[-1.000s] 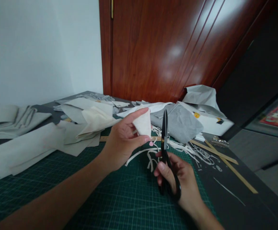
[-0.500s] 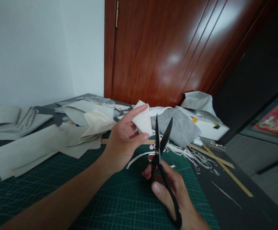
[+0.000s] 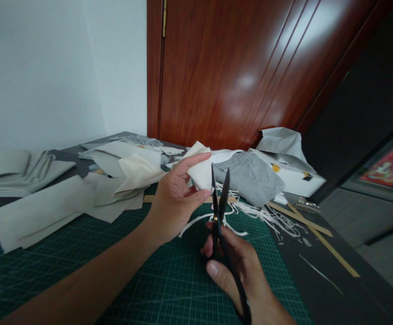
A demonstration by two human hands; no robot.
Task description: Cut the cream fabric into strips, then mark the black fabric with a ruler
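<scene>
My left hand (image 3: pixel 174 203) pinches a small folded piece of off-white fabric (image 3: pixel 201 174) between thumb and forefinger, held up above the cutting mat. In my right hand (image 3: pixel 240 262) is a pair of black scissors (image 3: pixel 220 212), its fingers through the handles and its blades parted, pointing upward. The left blade is right beside the fabric's right edge; I cannot tell whether it touches. Beneath the hands lies the green gridded cutting mat (image 3: pixel 169 280), with a thin white strip (image 3: pixel 196 220) curving across it.
Grey-white fabric pieces (image 3: pixel 54 207) lie at the left, beside a folded stack (image 3: pixel 13 171). Behind the scissors are a grey cloth (image 3: pixel 253 178), tangled white cords (image 3: pixel 267 216) and a white box (image 3: pixel 304 180). Wooden rulers (image 3: pixel 325 243) cross at the right. A brown door (image 3: pixel 223 72) stands behind.
My right hand has shifted slightly left, bringing the scissor blades up to the fabric's right edge. The blades are a little closer together. My left hand has stayed nearly still.
</scene>
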